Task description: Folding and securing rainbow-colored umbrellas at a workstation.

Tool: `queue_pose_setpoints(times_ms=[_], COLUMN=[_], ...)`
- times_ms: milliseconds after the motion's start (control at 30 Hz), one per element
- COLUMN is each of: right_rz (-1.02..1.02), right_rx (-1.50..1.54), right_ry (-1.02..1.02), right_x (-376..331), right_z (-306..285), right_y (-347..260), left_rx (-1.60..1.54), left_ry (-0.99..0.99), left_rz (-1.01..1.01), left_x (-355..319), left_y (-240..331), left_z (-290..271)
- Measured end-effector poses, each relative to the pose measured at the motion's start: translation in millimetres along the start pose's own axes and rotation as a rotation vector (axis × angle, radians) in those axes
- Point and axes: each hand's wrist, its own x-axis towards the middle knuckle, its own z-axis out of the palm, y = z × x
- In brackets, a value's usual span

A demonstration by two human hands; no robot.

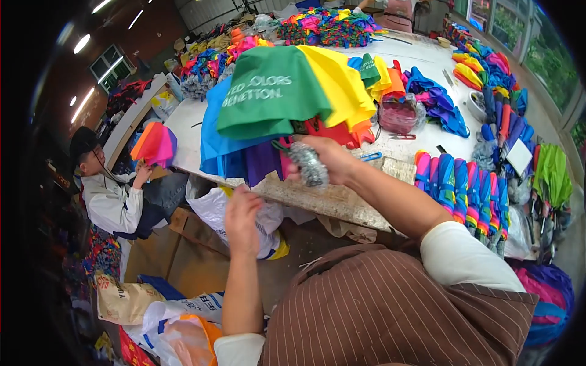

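Hands, two, bare. Right hand (326, 160): grasping a silvery bundle of ribs (309, 165) at the lower edge of a multicoloured umbrella (274, 97). Left hand (242, 216): released, fingers loosely bent and blurred, below and left of the right.

Umbrella cloth: green, yellow, blue, purple and red panels, spread beyond both hands, hiding the surface behind it.

Surface (427, 70): white; worn front edge just below the right hand, left hand on the near side of it. White sack (265, 222): directly behind and beside the left hand, crowding the space under the edge. Brown floor (201, 268) shows left of the left forearm.

Right of the right hand, in order: blue tool (370, 157), near; red-handled snips (403, 136); row of folded rainbow umbrellas (462, 189), a barrier along the right.

Beyond the right hand: dark-red wrapped bundle (398, 116); blue cloth (436, 100); then white surface showing.

Well left of the left hand: co-worker (116, 204), holding a multicoloured cloth piece (154, 144).

Farthest: heaped colourful cloth (329, 27).
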Motion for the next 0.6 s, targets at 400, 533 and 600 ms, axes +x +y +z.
queue_pose_setpoints(times_ms=[400,533,600], right_rz=[0.743,0.623,0.638], right_rx=[1.021,0.819,0.499], right_ry=[-0.581,-0.587,-0.414], right_x=[-19,-13,-16], right_z=[-21,-33,-37], right_y=[94,125,116], left_rx=[1.457,0.452,-0.049], left_ry=[-0.363,-0.200,-0.101], left_rz=[-0.348,-0.189,-0.086], left_x=[64,78,83], left_y=[-12,-28,-37], left_z=[-16,-7,-5])
